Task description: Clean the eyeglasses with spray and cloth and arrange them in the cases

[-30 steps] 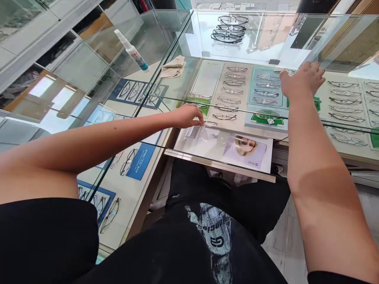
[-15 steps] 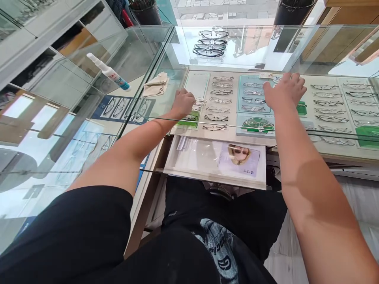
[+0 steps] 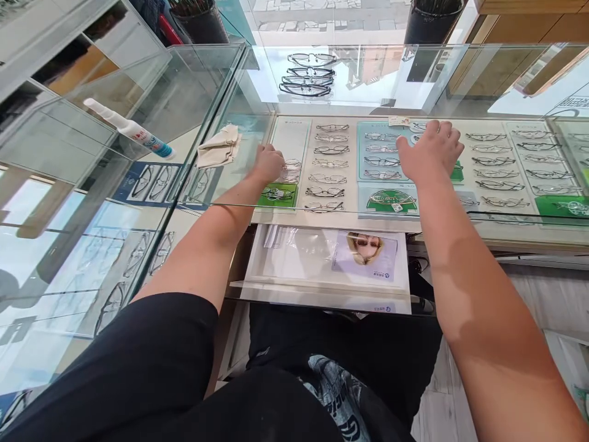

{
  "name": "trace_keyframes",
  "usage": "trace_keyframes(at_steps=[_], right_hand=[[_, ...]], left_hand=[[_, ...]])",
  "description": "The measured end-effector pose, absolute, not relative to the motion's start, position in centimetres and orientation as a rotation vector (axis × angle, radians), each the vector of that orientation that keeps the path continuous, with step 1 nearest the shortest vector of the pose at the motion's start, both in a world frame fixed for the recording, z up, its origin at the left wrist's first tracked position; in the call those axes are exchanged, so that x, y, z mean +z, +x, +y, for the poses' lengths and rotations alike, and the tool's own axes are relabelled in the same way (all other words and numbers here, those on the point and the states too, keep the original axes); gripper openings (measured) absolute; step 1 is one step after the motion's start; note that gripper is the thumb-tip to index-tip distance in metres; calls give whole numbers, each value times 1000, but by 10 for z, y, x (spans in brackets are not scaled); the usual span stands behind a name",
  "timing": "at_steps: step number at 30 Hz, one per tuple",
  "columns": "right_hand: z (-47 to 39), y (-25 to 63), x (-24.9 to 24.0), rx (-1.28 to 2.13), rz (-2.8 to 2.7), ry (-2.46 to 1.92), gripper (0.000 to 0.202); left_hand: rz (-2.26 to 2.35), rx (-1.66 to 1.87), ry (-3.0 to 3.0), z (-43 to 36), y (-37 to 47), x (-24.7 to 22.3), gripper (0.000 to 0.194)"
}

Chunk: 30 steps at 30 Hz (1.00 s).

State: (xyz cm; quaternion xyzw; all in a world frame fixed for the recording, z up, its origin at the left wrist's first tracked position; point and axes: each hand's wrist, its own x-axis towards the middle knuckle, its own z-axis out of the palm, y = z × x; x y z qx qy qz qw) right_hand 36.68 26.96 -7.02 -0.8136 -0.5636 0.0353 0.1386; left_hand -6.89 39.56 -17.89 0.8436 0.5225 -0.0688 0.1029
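Note:
My left hand (image 3: 269, 164) reaches over the left part of the display case, fingers curled and closed on a thin-rimmed pair of eyeglasses (image 3: 292, 164). Below those eyeglasses lies a green card (image 3: 278, 195) with another frame on it. My right hand (image 3: 431, 150) is over the light-blue display board (image 3: 391, 126), with its thumb apart from the other fingers. It appears to hold nothing. Close to its thumb is a pair of eyeglasses (image 3: 418, 127), partly hidden by the hand. Columns of frames lie between my hands, among them dark-rimmed eyeglasses (image 3: 381, 161).
A pulled-out drawer (image 3: 299, 273) with a lilac card (image 3: 365, 255) sits before my body. On the glass at left are a white spray bottle (image 3: 131, 130) and a folded beige cloth (image 3: 219, 147). More eyeglasses (image 3: 311, 59) stand at the back. The glass edge (image 3: 350, 215) runs across the front.
The view has shifted, so the case contents appear further left and slightly lower. My left hand stays by the same eyeglasses. My right hand keeps its place over the blue board, its fingers a little more spread.

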Motion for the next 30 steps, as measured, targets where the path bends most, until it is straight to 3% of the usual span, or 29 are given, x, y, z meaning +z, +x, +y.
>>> trace_keyframes(at_steps=[7, 15, 23, 30], right_hand=[[272, 373, -75, 105, -1712, -2309, 74], [268, 367, -68, 121, -1656, -2322, 71], [272, 369, -75, 80, -1660, -2314, 72], [271, 368, -72, 81, -1665, -2335, 76]], left_hand=[[1742, -222, 2486, 389, -66, -175, 45], [1761, -198, 2493, 388, -68, -170, 64], [1684, 48, 2499, 397, -80, -180, 52], [1719, -33, 2489, 397, -82, -177, 52]])
